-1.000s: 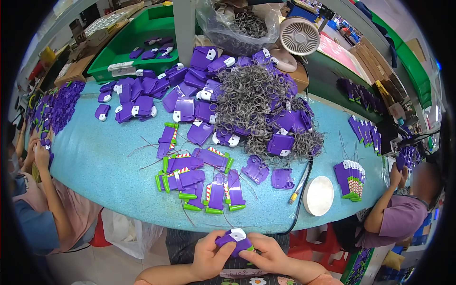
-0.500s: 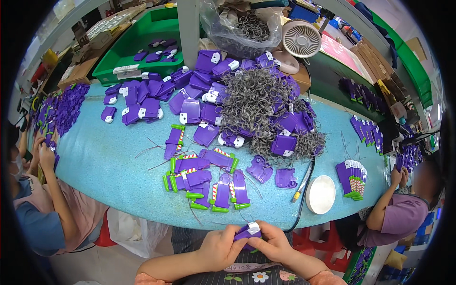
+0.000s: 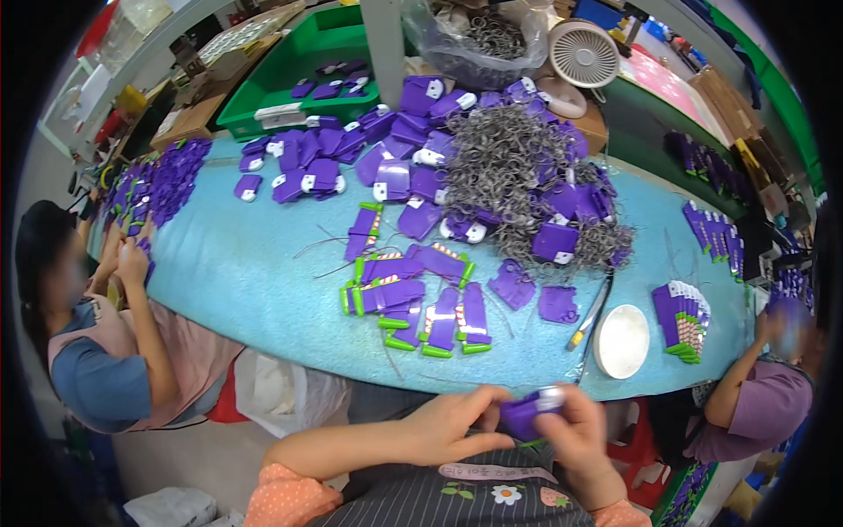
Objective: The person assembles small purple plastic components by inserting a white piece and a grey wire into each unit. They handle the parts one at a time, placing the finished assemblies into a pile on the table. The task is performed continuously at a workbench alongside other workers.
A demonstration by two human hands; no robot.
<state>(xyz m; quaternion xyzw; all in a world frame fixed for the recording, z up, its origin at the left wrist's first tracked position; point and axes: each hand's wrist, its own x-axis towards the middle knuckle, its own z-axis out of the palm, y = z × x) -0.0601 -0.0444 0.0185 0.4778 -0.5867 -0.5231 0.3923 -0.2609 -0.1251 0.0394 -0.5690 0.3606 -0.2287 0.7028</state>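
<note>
Meanwhile pinched one purple piece (image 3: 529,411) in both grips; finished bundles (image 3: 413,307) at twelve o'clock, loose heap (image 3: 492,167) beyond, untouched.

Wire pile (image 3: 518,176) behind stacked cards (image 3: 421,303), dish (image 3: 622,341) right, on table (image 3: 237,281)

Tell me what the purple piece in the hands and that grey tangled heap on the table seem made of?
The purple piece, held by both hands, looks like smooth moulded plastic with a white end, though blurred. The grey heap looks like thin metal wire rings or springs: dull silvery, fine loops; too small to be sure.
</note>
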